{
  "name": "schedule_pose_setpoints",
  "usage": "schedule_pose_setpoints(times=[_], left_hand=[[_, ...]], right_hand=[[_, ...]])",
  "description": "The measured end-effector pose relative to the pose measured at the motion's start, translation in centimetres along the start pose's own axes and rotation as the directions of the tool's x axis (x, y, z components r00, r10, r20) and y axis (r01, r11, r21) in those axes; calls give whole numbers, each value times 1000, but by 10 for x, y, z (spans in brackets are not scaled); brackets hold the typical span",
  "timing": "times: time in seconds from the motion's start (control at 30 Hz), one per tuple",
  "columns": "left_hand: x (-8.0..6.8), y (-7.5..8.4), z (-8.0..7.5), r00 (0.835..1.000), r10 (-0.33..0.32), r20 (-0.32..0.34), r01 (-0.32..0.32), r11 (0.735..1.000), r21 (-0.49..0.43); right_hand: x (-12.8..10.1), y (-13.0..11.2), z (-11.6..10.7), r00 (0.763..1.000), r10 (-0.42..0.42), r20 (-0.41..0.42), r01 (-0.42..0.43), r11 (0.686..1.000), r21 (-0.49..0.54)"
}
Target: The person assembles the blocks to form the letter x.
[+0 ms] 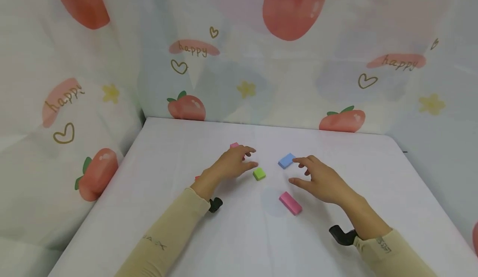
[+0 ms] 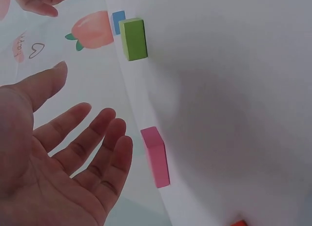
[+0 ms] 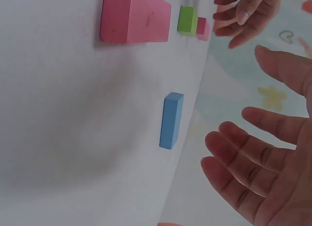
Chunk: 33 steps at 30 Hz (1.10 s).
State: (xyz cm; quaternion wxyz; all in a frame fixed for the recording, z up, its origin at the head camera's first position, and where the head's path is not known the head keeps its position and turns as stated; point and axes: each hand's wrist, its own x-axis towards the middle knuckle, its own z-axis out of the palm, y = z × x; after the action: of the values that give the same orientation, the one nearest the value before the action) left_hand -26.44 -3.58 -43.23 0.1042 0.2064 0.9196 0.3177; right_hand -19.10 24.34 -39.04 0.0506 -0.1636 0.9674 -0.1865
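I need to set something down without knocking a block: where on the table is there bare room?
The table is bare between the two sleeves, nearer than the front pink block, and between the right hand and its right edge. Mid-table is crowded: green block by the left hand, blue block by the right.

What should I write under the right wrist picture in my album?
Right hand near a blue block, with a green block and the left hand farther off.

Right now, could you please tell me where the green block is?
In the head view, the green block lies near the middle of the white table, just right of the left hand, with the blue block to its upper right.
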Motion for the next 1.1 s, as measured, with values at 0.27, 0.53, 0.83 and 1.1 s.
schedule_pose_setpoints(times=[0.27, 0.53, 0.83, 1.1], left_hand=[[2, -1, 6, 999, -43, 7, 43, 997, -63], [3, 1, 17, 999, -36, 24, 38, 996, -85], [1, 3, 28, 999, -44, 16, 45, 996, -74], [-1, -1, 36, 998, -55, 10, 56, 991, -120]], right_hand=[[-1, -6, 6, 1000, -5, 24, 4, 1000, 8], [-10, -9, 13, 995, 50, 84, -51, 999, 15], [-19, -9, 23, 987, 74, 145, -73, 997, -9], [-22, -7, 33, 983, 78, 166, -80, 997, 8]])
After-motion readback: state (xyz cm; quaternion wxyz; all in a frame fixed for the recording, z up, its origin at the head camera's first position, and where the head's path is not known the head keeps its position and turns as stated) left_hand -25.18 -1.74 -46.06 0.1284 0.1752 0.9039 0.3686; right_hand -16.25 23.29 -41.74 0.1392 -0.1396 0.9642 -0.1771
